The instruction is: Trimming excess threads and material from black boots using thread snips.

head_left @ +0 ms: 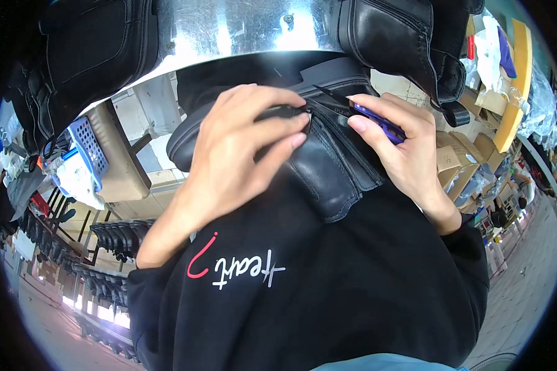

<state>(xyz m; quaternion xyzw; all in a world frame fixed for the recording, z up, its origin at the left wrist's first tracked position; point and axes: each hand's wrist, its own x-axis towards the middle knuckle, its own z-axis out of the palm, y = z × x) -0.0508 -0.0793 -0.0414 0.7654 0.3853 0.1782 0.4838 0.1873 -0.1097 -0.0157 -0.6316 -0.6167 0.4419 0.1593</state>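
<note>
A black leather boot [328, 185] with a zipper lies across my lap, its sole toward the metal table. My left hand [241, 136] is closed, thumb and fingertips pinched together at the end of the boot's zipper. Whatever small piece sits between those fingertips is mostly hidden. My right hand [408, 136] grips thread snips [380, 122] with a purple handle. Their two dark pointed blades are spread apart and reach left over the boot, close to my left fingertips.
Ahead is a shiny metal tabletop [247, 28]. More black boots [390, 43] stand on its right, and others [99, 55] on its left. A blue plastic basket [88, 145] is at the left, above racks of boots [120, 238]. Cardboard boxes [461, 164] stand at the right.
</note>
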